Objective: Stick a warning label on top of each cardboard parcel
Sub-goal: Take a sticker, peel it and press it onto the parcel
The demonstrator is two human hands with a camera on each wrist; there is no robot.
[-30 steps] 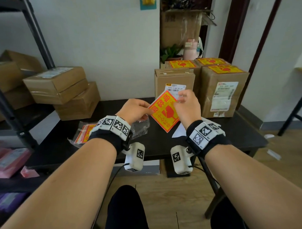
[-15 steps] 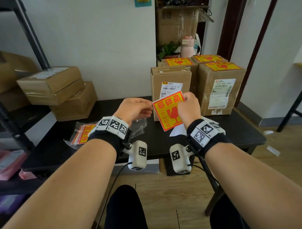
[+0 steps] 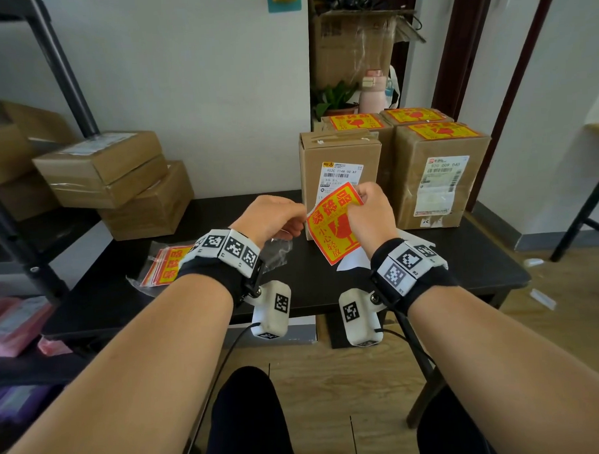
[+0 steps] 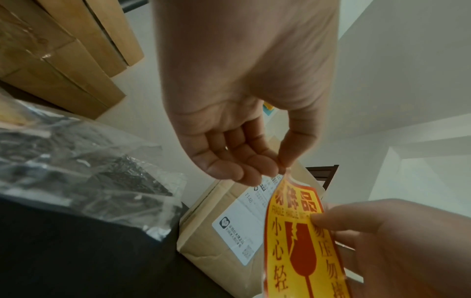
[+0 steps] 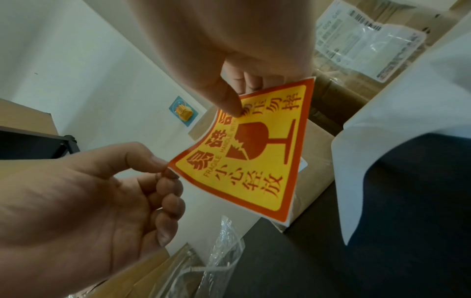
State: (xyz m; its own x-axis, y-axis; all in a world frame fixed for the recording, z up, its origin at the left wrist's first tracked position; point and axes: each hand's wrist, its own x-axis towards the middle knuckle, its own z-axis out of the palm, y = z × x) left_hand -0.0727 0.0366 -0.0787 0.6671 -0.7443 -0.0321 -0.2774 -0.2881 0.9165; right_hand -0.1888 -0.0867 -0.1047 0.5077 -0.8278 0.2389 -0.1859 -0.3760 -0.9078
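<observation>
The label [image 3: 335,222] has turned more upright since half a second ago, held above the table [image 3: 462,255]. The right hand [image 3: 372,214] pinches its top edge between thumb and fingers; the left hand [image 3: 270,217] pinches its left corner. Just behind stands the unlabelled parcel [image 3: 340,161]; the three parcels [image 3: 439,174] beside it carry labels on top.

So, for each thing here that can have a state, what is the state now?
Warning label: held in the air, bent, not stuck.
Left hand: pinches the label's corner.
Right hand: pinches its upper edge.
Front left parcel: top bare.
Three other parcels: tops labelled.
</observation>
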